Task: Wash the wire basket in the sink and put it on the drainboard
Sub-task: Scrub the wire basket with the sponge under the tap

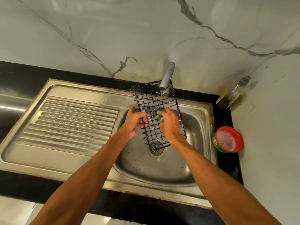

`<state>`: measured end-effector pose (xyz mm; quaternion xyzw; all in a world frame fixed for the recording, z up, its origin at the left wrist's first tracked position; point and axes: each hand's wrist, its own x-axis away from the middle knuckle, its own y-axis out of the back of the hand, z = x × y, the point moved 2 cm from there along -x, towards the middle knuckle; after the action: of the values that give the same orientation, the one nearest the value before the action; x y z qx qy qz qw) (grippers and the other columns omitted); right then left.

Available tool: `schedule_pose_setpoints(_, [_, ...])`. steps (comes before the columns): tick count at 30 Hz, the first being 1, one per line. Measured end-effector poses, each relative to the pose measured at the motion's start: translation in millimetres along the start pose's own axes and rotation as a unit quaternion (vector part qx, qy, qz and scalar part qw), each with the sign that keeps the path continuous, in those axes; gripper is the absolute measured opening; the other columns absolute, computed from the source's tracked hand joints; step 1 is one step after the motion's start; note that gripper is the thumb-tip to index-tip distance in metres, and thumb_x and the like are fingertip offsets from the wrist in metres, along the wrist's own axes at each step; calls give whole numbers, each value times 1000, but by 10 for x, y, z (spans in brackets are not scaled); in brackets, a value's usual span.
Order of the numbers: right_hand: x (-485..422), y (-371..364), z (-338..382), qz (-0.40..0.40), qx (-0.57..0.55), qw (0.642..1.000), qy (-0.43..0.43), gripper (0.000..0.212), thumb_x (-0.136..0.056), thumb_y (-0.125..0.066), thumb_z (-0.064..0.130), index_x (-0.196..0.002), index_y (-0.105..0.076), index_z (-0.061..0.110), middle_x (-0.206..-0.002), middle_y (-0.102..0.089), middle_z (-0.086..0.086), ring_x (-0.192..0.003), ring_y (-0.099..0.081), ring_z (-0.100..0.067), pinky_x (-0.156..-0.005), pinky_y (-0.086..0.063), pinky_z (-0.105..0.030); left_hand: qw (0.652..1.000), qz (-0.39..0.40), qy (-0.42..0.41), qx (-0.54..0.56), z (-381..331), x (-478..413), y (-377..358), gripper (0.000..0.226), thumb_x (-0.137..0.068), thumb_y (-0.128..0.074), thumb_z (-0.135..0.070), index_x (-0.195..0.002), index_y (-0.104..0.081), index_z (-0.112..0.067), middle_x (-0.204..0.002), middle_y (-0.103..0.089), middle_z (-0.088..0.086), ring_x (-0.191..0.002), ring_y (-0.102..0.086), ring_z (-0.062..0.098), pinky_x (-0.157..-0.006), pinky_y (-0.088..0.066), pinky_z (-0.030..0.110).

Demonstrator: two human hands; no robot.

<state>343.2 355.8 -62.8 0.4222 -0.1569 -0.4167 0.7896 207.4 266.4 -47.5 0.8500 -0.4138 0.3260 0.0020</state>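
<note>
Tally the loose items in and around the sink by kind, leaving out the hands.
black wire basket: 1
green scrub pad: 1
clear plastic bottle with grey cap: 1
round red-and-green tub: 1
Total: 4

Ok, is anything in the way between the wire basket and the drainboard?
Nothing visible. The wire basket, held over the sink by the left hand, is right beside the drainboard, whose ribbed surface shows only wet streaks.
</note>
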Motion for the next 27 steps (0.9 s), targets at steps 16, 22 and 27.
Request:
schedule_pose_setpoints(16, [-325,57,34,-75,-10,997,-8,26,-85,-65,-1,-106,-71,12,-113,-61,0,-102,-55,-12,-84,-54,-25,1000,13,4,16,-58,-20,-46,79,-58,-69,-4,-133,-47,-19,-112,-64,19,-101,-64,36,-96,-54,58])
schedule_pose_setpoints(22, [-210,-49,164,-35,3,996,82,25,-86,-63,3,-109,-70,11,-113,-58,1,-99,-53,-10,-84,-53,-24,999,24,18,-16,-13,-26,-95,96,-57,-71,-7,-147,-40,-15,-110,-68,17,-96,-69,31,-96,-54,58])
schedule_pose_setpoints(27, [-194,-35,255,-54,-6,997,64,23,-86,-67,5,-109,-69,7,-112,-56,0,-96,-46,-5,-78,-47,-11,998,39,31,-27,21,19,-155,97,-60,-74,-10,-150,-38,-18,-114,-68,17,-100,-69,31,-93,-57,56])
